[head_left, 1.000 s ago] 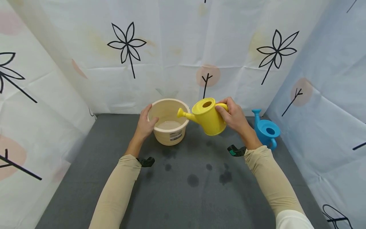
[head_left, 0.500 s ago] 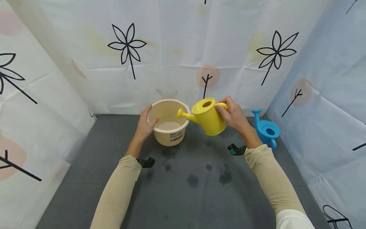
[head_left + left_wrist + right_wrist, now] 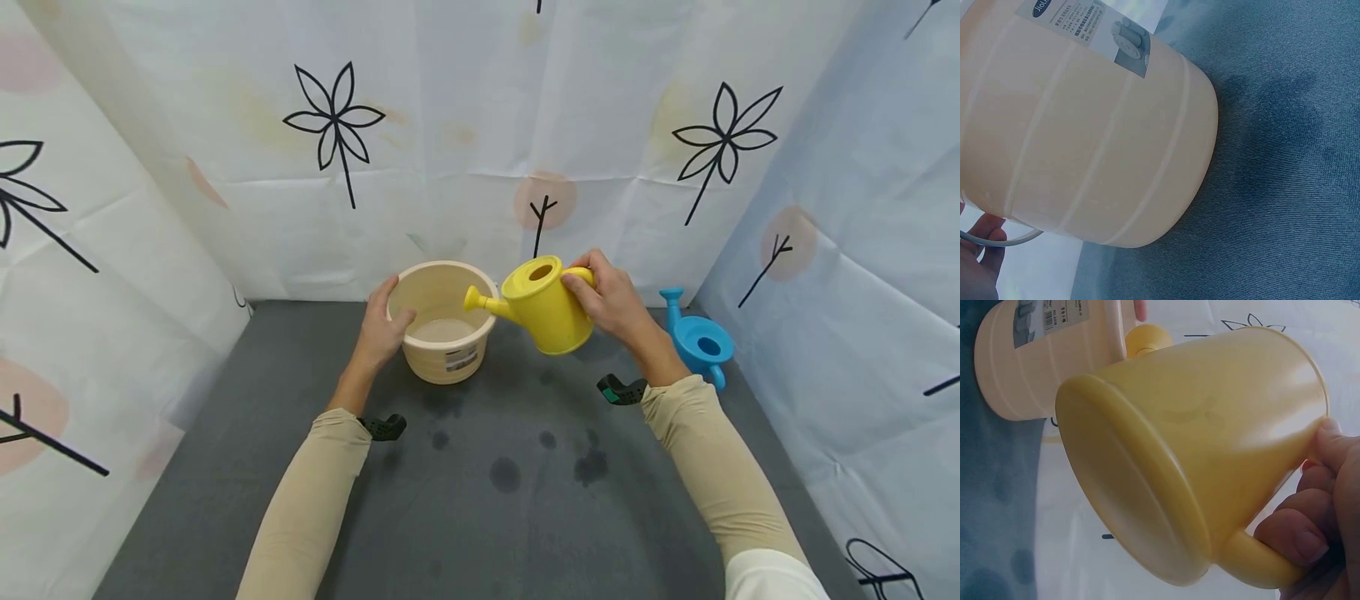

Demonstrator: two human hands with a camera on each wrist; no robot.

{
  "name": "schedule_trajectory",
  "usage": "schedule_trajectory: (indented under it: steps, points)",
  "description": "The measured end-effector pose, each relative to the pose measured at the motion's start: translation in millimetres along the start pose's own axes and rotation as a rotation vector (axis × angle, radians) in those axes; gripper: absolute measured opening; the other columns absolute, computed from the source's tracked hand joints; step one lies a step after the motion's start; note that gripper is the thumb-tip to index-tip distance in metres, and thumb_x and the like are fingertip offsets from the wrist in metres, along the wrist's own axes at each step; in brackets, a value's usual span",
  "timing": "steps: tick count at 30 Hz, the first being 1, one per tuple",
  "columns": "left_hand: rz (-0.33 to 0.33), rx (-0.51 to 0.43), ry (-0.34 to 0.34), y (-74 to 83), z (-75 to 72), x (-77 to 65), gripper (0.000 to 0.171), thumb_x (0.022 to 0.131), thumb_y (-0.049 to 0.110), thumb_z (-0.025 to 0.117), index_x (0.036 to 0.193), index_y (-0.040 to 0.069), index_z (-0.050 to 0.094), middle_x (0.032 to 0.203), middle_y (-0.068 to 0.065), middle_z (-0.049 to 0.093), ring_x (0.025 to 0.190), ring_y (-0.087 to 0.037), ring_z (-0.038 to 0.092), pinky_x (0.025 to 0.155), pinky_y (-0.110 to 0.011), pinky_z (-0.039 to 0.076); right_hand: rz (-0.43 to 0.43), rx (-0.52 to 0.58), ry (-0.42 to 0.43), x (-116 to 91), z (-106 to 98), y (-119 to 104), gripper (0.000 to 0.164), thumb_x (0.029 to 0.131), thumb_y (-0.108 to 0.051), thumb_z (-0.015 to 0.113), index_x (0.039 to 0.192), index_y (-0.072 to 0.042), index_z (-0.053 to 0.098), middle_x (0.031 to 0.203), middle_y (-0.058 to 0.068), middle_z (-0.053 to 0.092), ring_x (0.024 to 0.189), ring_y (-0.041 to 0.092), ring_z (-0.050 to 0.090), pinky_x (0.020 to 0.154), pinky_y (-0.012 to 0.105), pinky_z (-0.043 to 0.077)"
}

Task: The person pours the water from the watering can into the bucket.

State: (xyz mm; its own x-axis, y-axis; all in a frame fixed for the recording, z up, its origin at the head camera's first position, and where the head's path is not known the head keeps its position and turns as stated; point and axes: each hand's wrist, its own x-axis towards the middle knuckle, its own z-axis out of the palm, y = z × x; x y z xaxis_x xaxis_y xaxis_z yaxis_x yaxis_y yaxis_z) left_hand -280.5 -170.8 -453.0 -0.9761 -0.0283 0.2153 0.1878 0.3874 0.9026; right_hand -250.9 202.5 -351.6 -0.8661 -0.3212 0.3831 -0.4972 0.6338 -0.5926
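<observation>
A cream plastic bucket [image 3: 444, 360] with a printed label stands at the back of the table, seen from the side in the left wrist view. My left hand [image 3: 382, 329] holds its left side, thumb over the rim; in the left wrist view, fingers [image 3: 988, 234] curl by its thin wire-like handle [image 3: 1022, 238]. My right hand [image 3: 611, 302] grips the handle of a yellow watering can [image 3: 553, 312], held raised and tipped left. Its spout's rose [image 3: 474, 298] overlaps the bucket's right rim in the head view. From the right wrist, the can's base [image 3: 1129, 487] faces the camera.
To the right, beside the right forearm, a blue watering can [image 3: 701, 342] stands on the dark grey tabletop [image 3: 480, 533]. Several dark wet spots [image 3: 506, 474] mark the cloth. White printed fabric walls [image 3: 450, 100] rise at the back and both sides.
Almost nothing differs: the yellow watering can and right hand have edged very slightly left. The left hand and bucket keep their place.
</observation>
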Motion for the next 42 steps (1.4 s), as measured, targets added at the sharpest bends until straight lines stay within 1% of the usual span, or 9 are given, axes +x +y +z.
schedule_trajectory:
  steps: [6,12,19,23,30,32,39,42]
  points:
    - [-0.009,-0.004,-0.005,-0.5,0.9,-0.1,0.074,0.094,0.018,0.061,0.161,0.012,0.031,0.166,-0.018,0.025,0.154,-0.037,0.027,0.128,-0.051,0.021,0.003,-0.029,-0.008,1,-2,-2,0.027,0.107,-0.026,0.052,0.115,-0.001,0.05,0.09,0.016,0.06,0.07,0.025,0.055,0.065,0.033,0.05]
    - [-0.007,0.01,-0.002,-0.5,0.3,0.0,0.073,0.095,0.016,0.061,0.161,0.01,0.031,0.166,-0.019,0.025,0.153,-0.038,0.027,0.127,-0.051,0.022,0.009,-0.045,-0.033,3,-4,-4,0.027,0.108,-0.027,0.05,0.115,-0.001,0.049,0.089,0.016,0.058,0.069,0.025,0.055,0.065,0.035,0.049]
    - [-0.008,0.017,-0.002,0.2,0.3,-0.8,0.073,0.095,0.018,0.061,0.161,0.01,0.031,0.166,-0.019,0.026,0.153,-0.037,0.028,0.127,-0.051,0.024,-0.004,-0.056,-0.049,9,-6,-6,0.026,0.108,-0.027,0.05,0.115,-0.001,0.049,0.09,0.016,0.061,0.069,0.025,0.059,0.064,0.031,0.051]
    - [0.0,0.005,-0.003,0.2,0.3,-0.3,0.073,0.095,0.016,0.061,0.161,0.01,0.03,0.165,-0.02,0.026,0.152,-0.038,0.029,0.127,-0.051,0.024,-0.016,-0.058,-0.054,10,-6,-6,0.026,0.108,-0.026,0.05,0.114,-0.001,0.049,0.09,0.017,0.062,0.069,0.025,0.06,0.064,0.03,0.051]
    - [0.002,-0.011,-0.004,0.3,0.3,-1.2,0.073,0.095,0.015,0.061,0.161,0.011,0.03,0.165,-0.02,0.026,0.152,-0.038,0.03,0.126,-0.052,0.025,-0.028,-0.064,-0.068,11,-9,-7,0.023,0.108,-0.024,0.049,0.113,-0.002,0.049,0.088,0.017,0.063,0.066,0.02,0.058,0.061,0.021,0.047]
    - [0.001,-0.011,-0.006,0.3,0.0,-1.5,0.073,0.095,0.015,0.061,0.161,0.011,0.03,0.166,-0.019,0.026,0.152,-0.038,0.03,0.126,-0.052,0.025,-0.032,-0.076,-0.071,12,-10,-7,0.023,0.108,-0.024,0.05,0.113,-0.002,0.049,0.089,0.017,0.063,0.067,0.02,0.059,0.061,0.022,0.048]
    - [-0.004,-0.002,0.003,-0.6,1.1,-1.6,0.073,0.095,0.017,0.061,0.161,0.011,0.031,0.165,-0.019,0.027,0.152,-0.038,0.03,0.126,-0.051,0.025,-0.04,-0.1,-0.093,14,-11,-8,0.025,0.108,-0.026,0.048,0.114,-0.002,0.048,0.09,0.015,0.061,0.068,0.022,0.058,0.064,0.033,0.05]
    - [0.002,-0.003,0.009,-1.0,2.2,-0.8,0.073,0.094,0.015,0.061,0.161,0.01,0.031,0.165,-0.02,0.027,0.152,-0.038,0.03,0.126,-0.051,0.024,-0.048,-0.108,-0.099,14,-12,-9,0.025,0.109,-0.026,0.047,0.114,-0.002,0.048,0.089,0.015,0.06,0.068,0.022,0.058,0.064,0.033,0.05]
